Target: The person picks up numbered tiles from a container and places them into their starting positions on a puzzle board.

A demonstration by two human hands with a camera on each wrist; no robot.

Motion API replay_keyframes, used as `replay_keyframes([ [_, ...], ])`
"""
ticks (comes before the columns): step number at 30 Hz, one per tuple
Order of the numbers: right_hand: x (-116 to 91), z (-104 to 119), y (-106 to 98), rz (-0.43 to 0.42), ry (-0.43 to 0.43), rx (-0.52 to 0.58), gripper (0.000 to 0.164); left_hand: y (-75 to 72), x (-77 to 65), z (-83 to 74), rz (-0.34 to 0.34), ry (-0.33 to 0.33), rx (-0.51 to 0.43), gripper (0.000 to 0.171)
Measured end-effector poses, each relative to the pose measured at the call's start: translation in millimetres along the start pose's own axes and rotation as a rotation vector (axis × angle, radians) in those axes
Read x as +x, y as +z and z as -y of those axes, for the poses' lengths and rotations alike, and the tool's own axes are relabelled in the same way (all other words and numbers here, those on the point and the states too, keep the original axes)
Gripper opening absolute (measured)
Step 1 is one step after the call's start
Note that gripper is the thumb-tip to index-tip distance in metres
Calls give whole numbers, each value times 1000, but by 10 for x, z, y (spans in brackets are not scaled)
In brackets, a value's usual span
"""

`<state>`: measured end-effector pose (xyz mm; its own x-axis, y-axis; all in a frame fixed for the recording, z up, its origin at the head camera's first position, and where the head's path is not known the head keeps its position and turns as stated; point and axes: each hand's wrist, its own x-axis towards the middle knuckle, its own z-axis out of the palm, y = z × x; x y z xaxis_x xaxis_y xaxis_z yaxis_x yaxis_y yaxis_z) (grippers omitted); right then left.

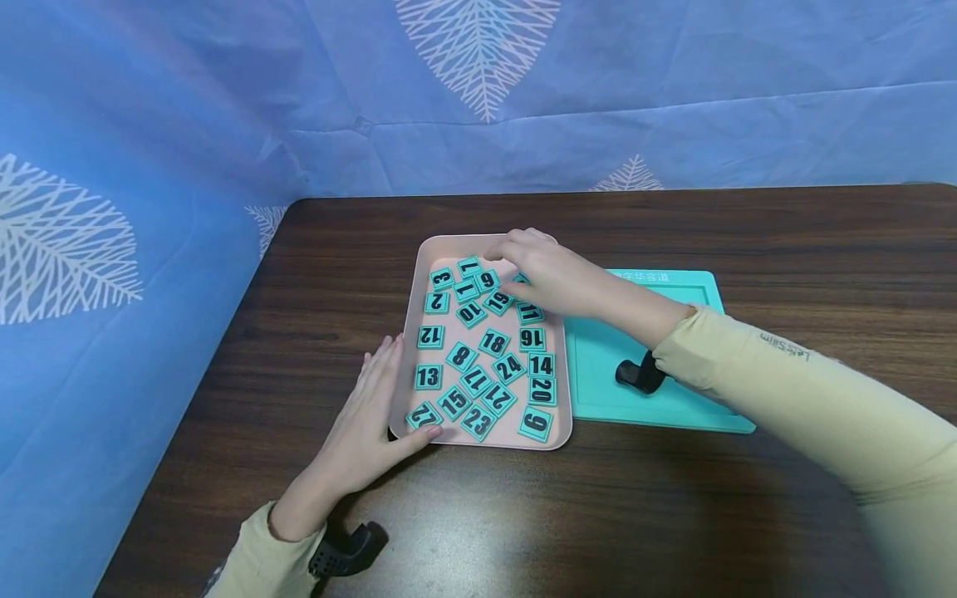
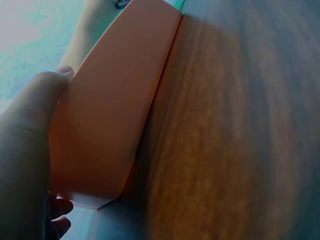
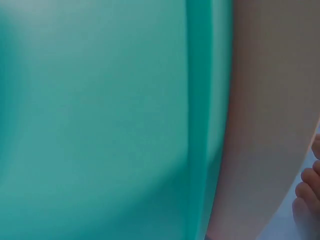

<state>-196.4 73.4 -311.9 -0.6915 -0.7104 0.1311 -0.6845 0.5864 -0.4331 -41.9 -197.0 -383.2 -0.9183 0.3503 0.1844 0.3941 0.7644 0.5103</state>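
Observation:
A pale pink tray [image 1: 508, 436] holds several loose teal tiles with black numbers, among them a 13 tile [image 1: 429, 377] and an 18 tile [image 1: 494, 342]. My left hand [image 1: 366, 423] lies against the tray's front left corner, fingers extended along the left wall and thumb over the front rim. In the left wrist view that thumb [image 2: 55, 82] touches the rim. My right hand [image 1: 542, 270] reaches over the tray's back right part, fingers and thumb apart above the tiles; no tile shows between them. It partly hides a tile beside the 11 tile [image 1: 530, 313].
A flat teal board [image 1: 598, 365] with a raised edge and white lettering lies to the right of the tray, partly beneath my right forearm. Both sit on a dark wood table [image 1: 359, 274]. Blue cloth [image 1: 336, 100] with white leaf prints hangs behind and to the left.

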Motion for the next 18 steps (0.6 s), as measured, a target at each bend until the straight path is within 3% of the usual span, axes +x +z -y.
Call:
replay_keyframes([
  [10,193,-25,92,92,-70,-45,39,1,0,0,4,-1,-3,102],
  [18,304,-30,176,172,-58,-59,41,-6,-4,-4,13,-16,-17,102],
])
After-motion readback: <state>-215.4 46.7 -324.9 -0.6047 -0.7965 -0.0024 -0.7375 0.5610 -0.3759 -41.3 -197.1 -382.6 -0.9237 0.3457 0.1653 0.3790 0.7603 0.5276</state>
